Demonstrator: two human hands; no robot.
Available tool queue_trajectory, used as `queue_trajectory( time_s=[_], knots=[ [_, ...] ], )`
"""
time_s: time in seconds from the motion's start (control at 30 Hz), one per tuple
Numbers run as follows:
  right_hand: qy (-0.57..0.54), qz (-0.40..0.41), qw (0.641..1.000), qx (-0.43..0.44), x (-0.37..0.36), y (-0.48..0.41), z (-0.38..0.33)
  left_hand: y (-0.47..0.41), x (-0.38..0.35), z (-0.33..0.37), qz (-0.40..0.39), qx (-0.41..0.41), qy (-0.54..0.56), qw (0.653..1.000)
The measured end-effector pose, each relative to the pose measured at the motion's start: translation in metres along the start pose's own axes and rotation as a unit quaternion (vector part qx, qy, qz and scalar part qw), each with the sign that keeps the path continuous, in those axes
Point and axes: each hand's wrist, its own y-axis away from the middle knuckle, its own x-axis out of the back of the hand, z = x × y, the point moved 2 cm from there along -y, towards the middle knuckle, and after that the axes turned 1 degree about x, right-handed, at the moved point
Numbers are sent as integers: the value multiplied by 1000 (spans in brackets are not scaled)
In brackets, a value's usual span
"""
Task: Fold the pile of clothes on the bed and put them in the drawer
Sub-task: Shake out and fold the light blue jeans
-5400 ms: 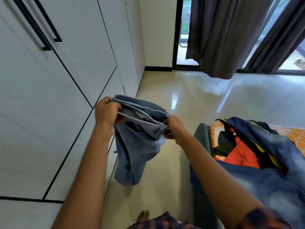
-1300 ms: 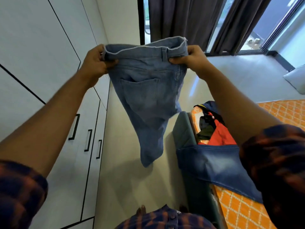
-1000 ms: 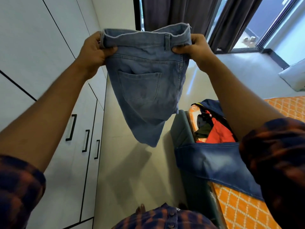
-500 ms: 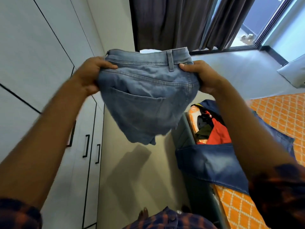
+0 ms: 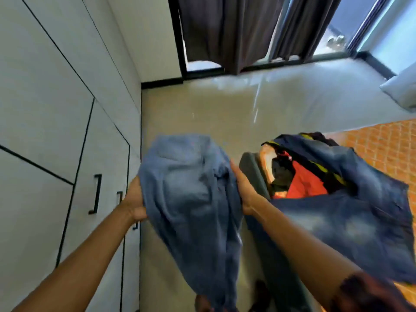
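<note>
two of our hands hold one pair of light blue jeans (image 5: 193,199) in the air above the floor (image 5: 225,113), between the wardrobe and the bed. our left hand (image 5: 135,204) is closed on the left edge of the cloth and our right hand (image 5: 244,190) grips the right edge, fingers hidden behind the denim. the jeans hang blurred and bunched, their lower end reaching down near our feet. to the right, the pile of clothes (image 5: 315,176) lies on the bed (image 5: 382,149), with dark jeans (image 5: 360,226) draped over red and black pieces. white wardrobe doors (image 5: 56,131) with black handles stand to the left.
</note>
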Motion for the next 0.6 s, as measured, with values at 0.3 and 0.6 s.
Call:
queue_trajectory(
  time_s=[0.3,0.6],
  knots=[
    [128,102,984,-77,43,5,61,10,21,-56,45,95,-102,989],
    [247,329,911,33,46,11,82,12,11,-95,147,128,-55,979]
  ],
)
